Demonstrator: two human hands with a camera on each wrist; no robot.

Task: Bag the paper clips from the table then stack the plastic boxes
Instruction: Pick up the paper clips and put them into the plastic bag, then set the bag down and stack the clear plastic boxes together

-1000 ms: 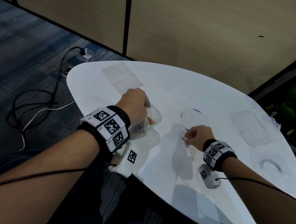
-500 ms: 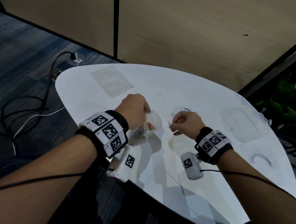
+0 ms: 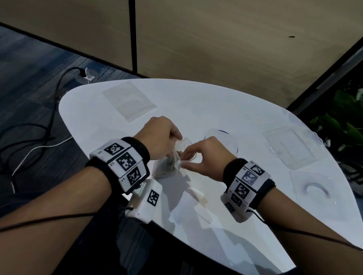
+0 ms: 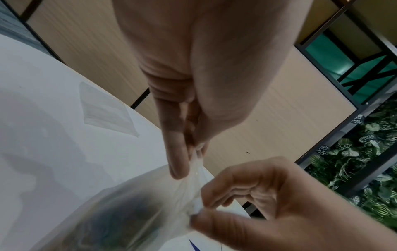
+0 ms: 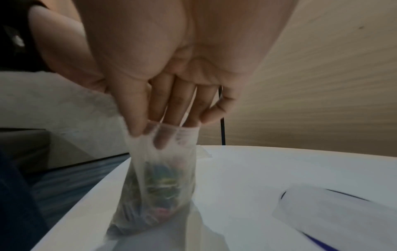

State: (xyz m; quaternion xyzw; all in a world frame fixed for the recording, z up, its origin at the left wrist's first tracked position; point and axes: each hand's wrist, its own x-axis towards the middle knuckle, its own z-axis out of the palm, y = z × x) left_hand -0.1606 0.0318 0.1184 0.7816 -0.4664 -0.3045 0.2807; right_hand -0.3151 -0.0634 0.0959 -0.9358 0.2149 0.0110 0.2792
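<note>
A small clear bag holding coloured paper clips is held upright over the near left part of the white table, its bottom resting on or just above the tabletop; which of the two cannot be told. The clips are bunched in the lower half of the bag, blurred through the plastic. The bag's mouth is pinched on its left side between the thumb and fingers of the left hand, whose fingers are curled down onto the rim. The opposite side of the mouth is pinched by the right hand between thumb and forefinger, while the other fingers are loosely bent. In the right wrist view, fingertips are seen through the plastic, tucked inside the top of the bag. Whether a clip is held in them cannot be told.

Just beyond the right hand a clear round box with a thin blue line on its edge is seen on the table. Farther right, near the table's edge, a clear rectangular box is lying flat, and nearer than it a clear piece with a grey arc on it. At the far left of the table a second flat bag is lying apart from the rest. Marked bands are worn on both wrists. Black and white cables are lying on the carpet to the left, and green plants stand at the right.
</note>
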